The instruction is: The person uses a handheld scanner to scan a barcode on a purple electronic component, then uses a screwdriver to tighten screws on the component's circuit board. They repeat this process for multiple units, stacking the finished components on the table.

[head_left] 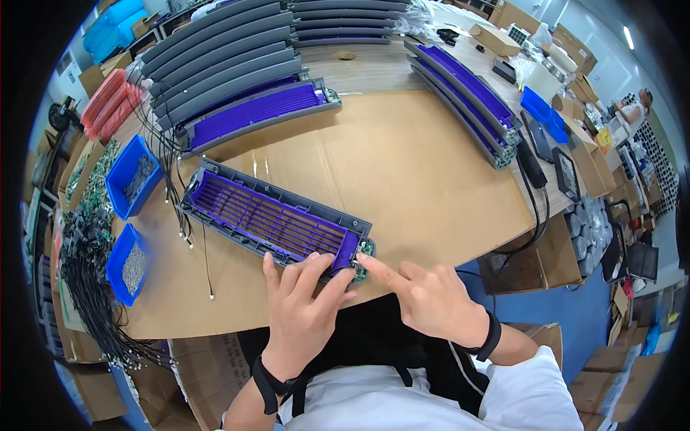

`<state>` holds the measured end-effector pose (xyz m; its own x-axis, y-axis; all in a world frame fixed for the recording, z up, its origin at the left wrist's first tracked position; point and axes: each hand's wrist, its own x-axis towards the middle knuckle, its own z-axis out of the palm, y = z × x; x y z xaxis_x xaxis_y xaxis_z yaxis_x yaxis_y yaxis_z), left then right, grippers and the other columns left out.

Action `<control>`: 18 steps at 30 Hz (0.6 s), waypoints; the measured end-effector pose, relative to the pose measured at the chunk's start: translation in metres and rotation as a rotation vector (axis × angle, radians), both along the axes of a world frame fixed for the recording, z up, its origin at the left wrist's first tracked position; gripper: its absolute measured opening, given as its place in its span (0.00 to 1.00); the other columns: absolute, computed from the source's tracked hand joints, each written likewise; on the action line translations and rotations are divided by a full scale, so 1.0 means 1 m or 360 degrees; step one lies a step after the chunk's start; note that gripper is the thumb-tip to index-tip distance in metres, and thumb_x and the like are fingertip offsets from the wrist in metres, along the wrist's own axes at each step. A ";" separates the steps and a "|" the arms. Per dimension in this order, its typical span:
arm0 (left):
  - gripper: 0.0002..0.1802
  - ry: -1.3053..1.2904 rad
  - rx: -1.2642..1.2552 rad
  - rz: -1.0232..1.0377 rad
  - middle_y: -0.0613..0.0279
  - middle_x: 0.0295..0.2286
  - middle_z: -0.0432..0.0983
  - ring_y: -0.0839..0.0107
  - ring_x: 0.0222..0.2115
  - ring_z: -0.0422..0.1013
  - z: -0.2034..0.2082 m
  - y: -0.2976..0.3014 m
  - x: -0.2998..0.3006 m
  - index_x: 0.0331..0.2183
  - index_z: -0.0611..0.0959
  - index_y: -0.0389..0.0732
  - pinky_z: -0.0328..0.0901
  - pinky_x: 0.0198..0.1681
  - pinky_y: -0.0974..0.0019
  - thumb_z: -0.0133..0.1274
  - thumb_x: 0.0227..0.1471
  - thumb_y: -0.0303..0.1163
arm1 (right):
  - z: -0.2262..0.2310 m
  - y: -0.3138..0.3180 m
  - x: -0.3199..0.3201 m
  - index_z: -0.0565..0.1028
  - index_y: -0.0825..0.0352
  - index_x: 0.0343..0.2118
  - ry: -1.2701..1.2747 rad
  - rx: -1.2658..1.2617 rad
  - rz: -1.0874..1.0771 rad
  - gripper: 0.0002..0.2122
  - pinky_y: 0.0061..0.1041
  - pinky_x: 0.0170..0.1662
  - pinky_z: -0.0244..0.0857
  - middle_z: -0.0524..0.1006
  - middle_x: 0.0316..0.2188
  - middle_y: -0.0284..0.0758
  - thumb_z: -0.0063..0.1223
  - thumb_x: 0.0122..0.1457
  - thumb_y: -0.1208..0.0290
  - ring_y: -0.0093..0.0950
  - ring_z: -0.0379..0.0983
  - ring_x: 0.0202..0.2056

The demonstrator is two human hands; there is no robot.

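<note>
A long housing with a dark grey frame and a slatted purple insert lies slantwise on the cardboard sheet. A small green circuit board sits at its right end. My left hand rests over the near edge by that end, its fingertips on the purple part and its thumb low along the edge, holding the housing. With its index finger stretched out, my right hand touches the board beside a small pale part. Its other fingers are bent and appear to hold nothing; the thumb is hidden.
More purple-lined housings are stacked at the far left, others at the far right. Two blue bins of small parts and a bundle of black cables lie left. A loose thin cable lies near the housing. Cardboard covers the table.
</note>
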<state>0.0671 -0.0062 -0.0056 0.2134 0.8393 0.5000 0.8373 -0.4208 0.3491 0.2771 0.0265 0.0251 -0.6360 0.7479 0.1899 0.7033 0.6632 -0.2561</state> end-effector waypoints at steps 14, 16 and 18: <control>0.16 0.0241 0.0031 -0.0038 0.60 0.43 0.73 0.62 0.45 0.69 -0.001 -0.001 0.000 0.42 0.82 0.50 0.45 0.58 0.28 0.60 0.49 0.38 | -0.002 -0.007 -0.004 0.67 0.59 0.62 -0.0219 0.0192 0.0030 0.34 0.28 0.14 0.60 0.64 0.16 0.32 0.56 0.46 0.75 0.26 0.67 0.13; 0.16 0.0201 0.0055 -0.0036 0.60 0.43 0.73 0.61 0.45 0.69 -0.003 0.000 0.000 0.42 0.82 0.49 0.45 0.58 0.28 0.60 0.49 0.38 | -0.003 -0.004 -0.001 0.68 0.58 0.61 -0.0119 0.0141 0.0049 0.31 0.29 0.17 0.62 0.65 0.16 0.33 0.55 0.49 0.77 0.28 0.69 0.15; 0.15 0.0122 0.0112 -0.0034 0.60 0.43 0.72 0.60 0.45 0.69 -0.003 -0.001 0.000 0.42 0.82 0.49 0.46 0.59 0.30 0.61 0.49 0.36 | -0.002 0.002 -0.001 0.68 0.58 0.61 0.0236 -0.0001 0.0061 0.28 0.30 0.19 0.64 0.67 0.17 0.35 0.53 0.53 0.78 0.30 0.71 0.17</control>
<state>0.0671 -0.0068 -0.0091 0.2706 0.7977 0.5390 0.8509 -0.4600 0.2536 0.2766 0.0280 0.0230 -0.6292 0.7238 0.2831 0.6319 0.6885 -0.3558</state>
